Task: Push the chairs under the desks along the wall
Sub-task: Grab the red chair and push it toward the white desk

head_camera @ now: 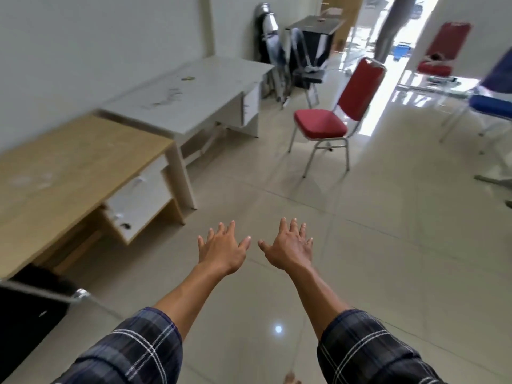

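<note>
Both hands reach out over the glossy beige tiled floor (360, 245), holding nothing: the left hand (221, 252) and the right hand (288, 249) are palm down, fingers straight and spread apart. Beside the left plaid sleeve (133, 350), a black chair with a chrome arm (30, 314) stands at the near end of the light wooden desk with white drawers (69, 162); blur hides how far under it sits. Further on, the red padded chair with a silver metal frame (324, 123) stands well apart from the white desk (188, 90) on the wall, its seat turned toward it. On such slick tiles a push could likely send it skewing, and its legs might strike the white drawer unit (250, 102) under that desk's far end, the one thing in its way. A shove high on the backrest could tip it. Beyond are folded chairs leaning on the wall (277, 51), a black table (313, 26), a blue chair (493, 103) at the right edge, a second red chair (440, 51) and a person's legs (390, 26) in the bright doorway
</note>
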`<state>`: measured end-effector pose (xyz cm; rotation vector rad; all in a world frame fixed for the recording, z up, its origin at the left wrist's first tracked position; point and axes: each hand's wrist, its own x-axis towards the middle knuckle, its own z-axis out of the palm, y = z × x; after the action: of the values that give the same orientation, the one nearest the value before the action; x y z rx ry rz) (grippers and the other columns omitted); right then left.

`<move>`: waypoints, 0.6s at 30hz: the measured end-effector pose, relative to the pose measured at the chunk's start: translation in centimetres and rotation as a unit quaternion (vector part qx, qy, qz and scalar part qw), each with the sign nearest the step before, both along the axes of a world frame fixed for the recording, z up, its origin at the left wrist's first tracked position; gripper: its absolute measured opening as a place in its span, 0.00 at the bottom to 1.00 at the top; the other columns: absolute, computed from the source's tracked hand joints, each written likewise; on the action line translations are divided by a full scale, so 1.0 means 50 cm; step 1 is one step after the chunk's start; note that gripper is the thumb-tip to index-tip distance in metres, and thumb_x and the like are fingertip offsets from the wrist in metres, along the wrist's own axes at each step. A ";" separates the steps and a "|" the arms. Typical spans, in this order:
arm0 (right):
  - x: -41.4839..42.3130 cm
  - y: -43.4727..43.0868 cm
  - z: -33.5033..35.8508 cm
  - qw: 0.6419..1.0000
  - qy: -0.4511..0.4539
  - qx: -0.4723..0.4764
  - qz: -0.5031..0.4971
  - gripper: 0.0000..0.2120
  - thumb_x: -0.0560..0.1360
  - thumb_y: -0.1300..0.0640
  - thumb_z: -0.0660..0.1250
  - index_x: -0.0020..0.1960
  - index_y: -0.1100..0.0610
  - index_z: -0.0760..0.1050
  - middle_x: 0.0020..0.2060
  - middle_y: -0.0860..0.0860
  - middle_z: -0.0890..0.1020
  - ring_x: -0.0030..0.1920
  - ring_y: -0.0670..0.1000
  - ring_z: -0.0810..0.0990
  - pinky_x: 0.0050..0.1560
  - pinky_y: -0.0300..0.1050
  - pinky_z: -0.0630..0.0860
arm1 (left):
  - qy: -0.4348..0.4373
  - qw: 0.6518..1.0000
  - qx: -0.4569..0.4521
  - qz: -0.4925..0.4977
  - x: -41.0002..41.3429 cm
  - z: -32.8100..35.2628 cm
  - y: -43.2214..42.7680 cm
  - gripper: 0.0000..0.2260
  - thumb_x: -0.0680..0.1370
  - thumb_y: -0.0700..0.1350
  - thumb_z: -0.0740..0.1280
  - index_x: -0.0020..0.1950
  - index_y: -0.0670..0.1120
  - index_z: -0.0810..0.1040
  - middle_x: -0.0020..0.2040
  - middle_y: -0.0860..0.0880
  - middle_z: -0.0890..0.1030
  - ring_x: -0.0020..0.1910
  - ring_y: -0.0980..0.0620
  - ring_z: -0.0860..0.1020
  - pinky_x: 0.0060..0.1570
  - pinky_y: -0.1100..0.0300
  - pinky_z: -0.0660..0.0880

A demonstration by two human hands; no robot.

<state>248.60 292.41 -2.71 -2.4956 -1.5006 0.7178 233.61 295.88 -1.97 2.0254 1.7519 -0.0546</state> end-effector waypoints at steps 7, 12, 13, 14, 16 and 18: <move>0.344 0.021 0.022 0.997 -0.004 0.000 -0.081 0.45 0.78 0.35 0.61 0.83 0.55 0.44 0.83 0.57 0.46 0.82 0.61 0.42 0.80 0.63 0.47 | -0.007 0.997 0.010 -0.078 0.342 0.023 0.089 0.33 0.81 0.64 0.51 0.82 0.51 0.50 0.81 0.46 0.52 0.80 0.42 0.50 0.75 0.40 0.45; 0.513 0.054 0.024 0.992 0.006 0.019 -0.127 0.45 0.78 0.36 0.62 0.83 0.55 0.44 0.83 0.57 0.45 0.82 0.60 0.41 0.80 0.64 0.45 | 0.001 0.992 0.021 -0.127 0.531 0.031 0.152 0.33 0.81 0.64 0.51 0.82 0.51 0.49 0.81 0.46 0.52 0.80 0.42 0.50 0.75 0.40 0.45; 0.548 0.069 0.020 0.990 0.014 0.020 -0.137 0.45 0.78 0.36 0.62 0.83 0.54 0.44 0.83 0.57 0.45 0.82 0.60 0.41 0.80 0.64 0.45 | 0.001 0.990 0.021 -0.138 0.572 0.030 0.172 0.33 0.81 0.64 0.51 0.82 0.51 0.50 0.81 0.46 0.52 0.80 0.42 0.50 0.75 0.40 0.44; 0.572 0.081 0.016 0.989 0.017 0.021 -0.146 0.45 0.78 0.36 0.62 0.83 0.54 0.44 0.83 0.57 0.45 0.82 0.60 0.41 0.80 0.64 0.45 | 0.001 0.989 0.023 -0.143 0.600 0.026 0.188 0.33 0.81 0.65 0.51 0.82 0.51 0.50 0.81 0.46 0.52 0.80 0.42 0.49 0.75 0.40 0.44; 0.624 0.112 0.011 0.987 0.024 0.021 -0.155 0.45 0.78 0.36 0.62 0.83 0.54 0.44 0.83 0.57 0.45 0.82 0.60 0.41 0.80 0.64 0.45 | 0.000 0.988 0.023 -0.155 0.663 0.019 0.231 0.33 0.81 0.65 0.52 0.82 0.51 0.50 0.81 0.46 0.52 0.80 0.42 0.49 0.75 0.40 0.44; 0.680 0.151 0.004 0.986 0.023 0.023 -0.166 0.45 0.78 0.36 0.62 0.83 0.54 0.44 0.83 0.57 0.45 0.82 0.60 0.41 0.80 0.64 0.45 | 0.000 0.986 0.022 -0.166 0.730 0.010 0.279 0.33 0.81 0.65 0.52 0.82 0.51 0.50 0.81 0.46 0.52 0.80 0.42 0.49 0.75 0.40 0.44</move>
<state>282.62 299.95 -2.52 -2.5823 -1.0347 0.6671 270.12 309.82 -1.48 2.3299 1.4084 -0.1221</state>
